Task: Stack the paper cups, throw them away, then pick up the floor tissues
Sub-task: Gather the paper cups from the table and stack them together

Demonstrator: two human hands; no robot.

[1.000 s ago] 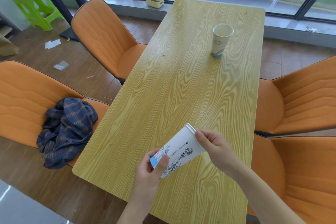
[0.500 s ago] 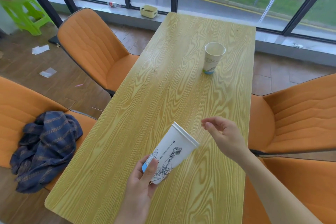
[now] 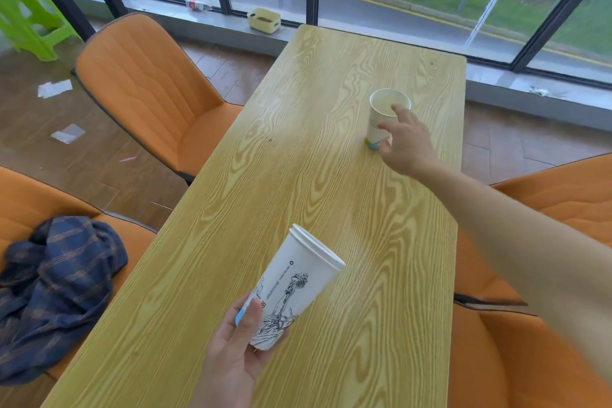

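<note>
Left hand (image 3: 231,354) grips stacked paper cups (image 3: 291,288) at base, tilted, rims up-right, above near end of desk (image 3: 298,192). Right hand (image 3: 405,139) spread open, fingers at side of lone upright cup (image 3: 384,116) farther along desk; contact unclear. Wood-grain desk; white printed cups; tissues (image 3: 54,88) on floor at left.

Stacked paper cups (image 3: 291,288), white with a black line drawing and a blue base band, tilted with rims toward 1 o'clock, gripped near the base at 6 o'clock. Single paper cup (image 3: 381,116), white with a blue foot, upright and open on the bench at 1 o'clock. Two white floor tissues (image 3: 54,88) (image 3: 68,133) lying flat at 10 o'clock.
</note>
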